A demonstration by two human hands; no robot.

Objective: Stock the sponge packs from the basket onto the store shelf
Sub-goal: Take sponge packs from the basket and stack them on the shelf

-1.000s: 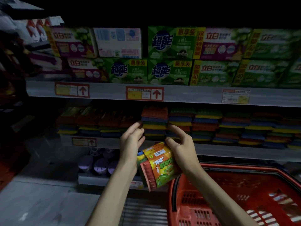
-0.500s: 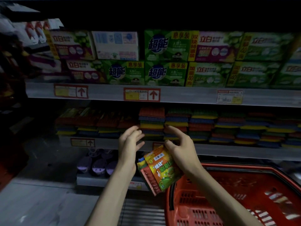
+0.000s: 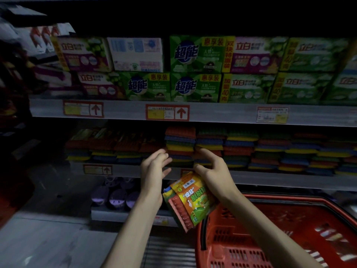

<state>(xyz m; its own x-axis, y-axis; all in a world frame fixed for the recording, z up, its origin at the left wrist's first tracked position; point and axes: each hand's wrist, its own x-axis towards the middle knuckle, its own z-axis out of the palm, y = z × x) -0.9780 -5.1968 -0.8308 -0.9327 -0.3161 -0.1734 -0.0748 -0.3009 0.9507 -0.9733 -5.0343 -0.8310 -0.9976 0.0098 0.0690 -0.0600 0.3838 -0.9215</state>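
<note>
Just below centre, toward six o'clock, I see the sponge pack [image 3: 190,200] hanging tilted, its orange-and-green label facing me and a barcode near its top edge. My right hand [image 3: 212,172] grips it from the pack's one o'clock side, palm and thumb clamped over the upper corner, with the index finger stretched up toward twelve. My left hand [image 3: 153,171] hovers just beside the pack at its ten o'clock, fingers loosely spread and holding nothing. I cannot tell whether that wrist brushes the wrapper.

At five o'clock sits the red basket [image 3: 270,202], with a black handle [image 3: 202,236] lying along its near-left rim. The pack's lower corner overlaps that rim in my view. What lies inside the basket is too blurred to name.

Behind both hands, from nine to three o'clock, the shelf [image 3: 280,182] carries stacked sponges [image 3: 241,147] in red, blue, yellow and green layers. Above it at twelve o'clock stand green and purple boxes [image 3: 195,55], with price tags [image 3: 167,112] bearing red arrows on the ledge beneath them. Round purple items [image 3: 116,196] sit low at seven o'clock.
</note>
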